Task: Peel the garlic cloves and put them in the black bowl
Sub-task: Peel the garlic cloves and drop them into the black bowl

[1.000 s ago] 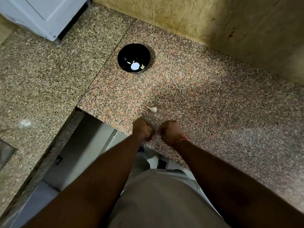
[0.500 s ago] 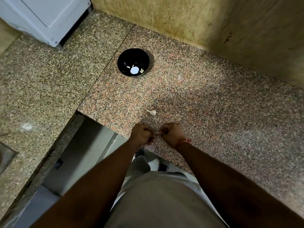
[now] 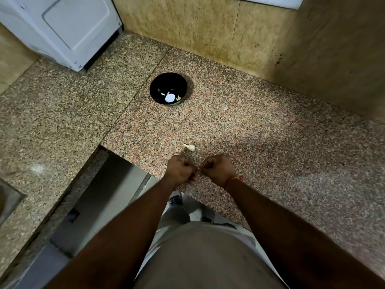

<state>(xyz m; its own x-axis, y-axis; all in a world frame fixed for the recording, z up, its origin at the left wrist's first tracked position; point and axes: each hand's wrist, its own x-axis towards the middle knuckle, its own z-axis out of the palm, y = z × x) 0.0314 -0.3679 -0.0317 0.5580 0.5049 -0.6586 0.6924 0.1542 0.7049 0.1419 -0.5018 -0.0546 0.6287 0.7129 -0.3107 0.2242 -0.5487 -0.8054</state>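
Your left hand (image 3: 180, 171) and right hand (image 3: 216, 170), fists touching a second ago, now pinch a clove (image 3: 199, 169) between them, so peeling continues; bowl (image 3: 168, 80) waits.

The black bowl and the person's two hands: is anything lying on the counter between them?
Yes. In the head view one garlic clove lies on the counter, just beyond the left hand and right hand, well short of the black bowl. The rest is bare stone.

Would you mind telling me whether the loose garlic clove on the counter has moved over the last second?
No. The garlic clove keeps its place relative to the black bowl.
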